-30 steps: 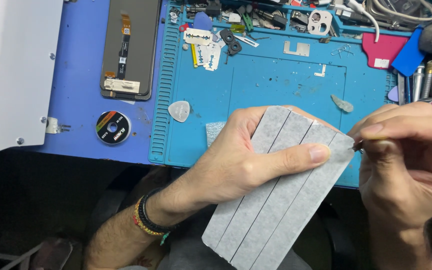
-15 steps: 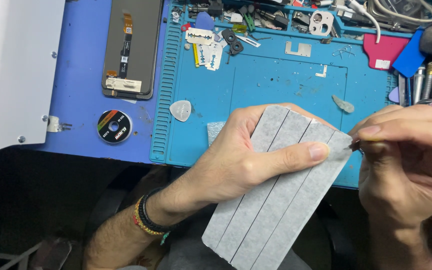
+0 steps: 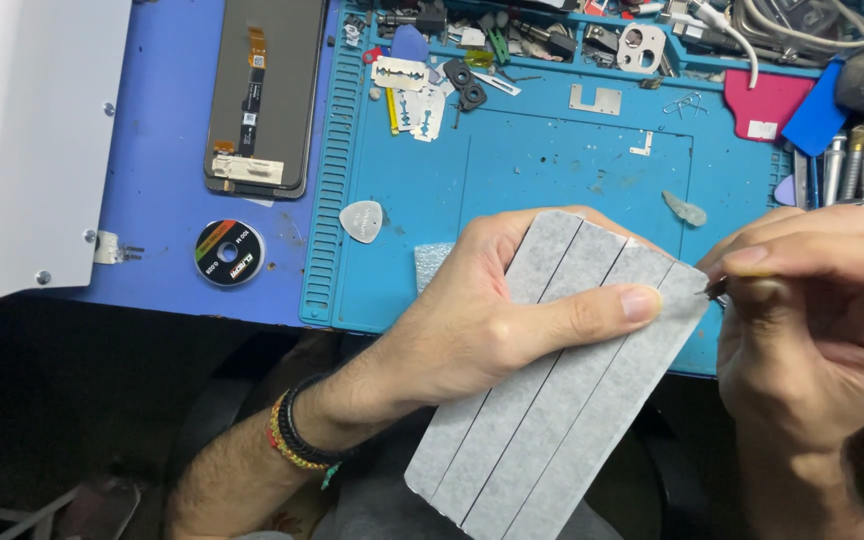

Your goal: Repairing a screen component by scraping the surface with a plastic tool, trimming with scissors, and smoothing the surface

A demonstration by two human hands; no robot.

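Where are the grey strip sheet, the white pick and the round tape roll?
grey strip sheet (image 3: 552,400): head view, middle strip.
white pick (image 3: 361,220): head view, its centre.
round tape roll (image 3: 229,252): head view, printed top face.

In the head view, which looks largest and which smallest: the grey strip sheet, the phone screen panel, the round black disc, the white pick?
1. Grey strip sheet, held in the left hand; it is nearer the camera, which enlarges it.
2. Phone screen panel.
3. Round black disc.
4. White pick, only a little smaller than the disc.
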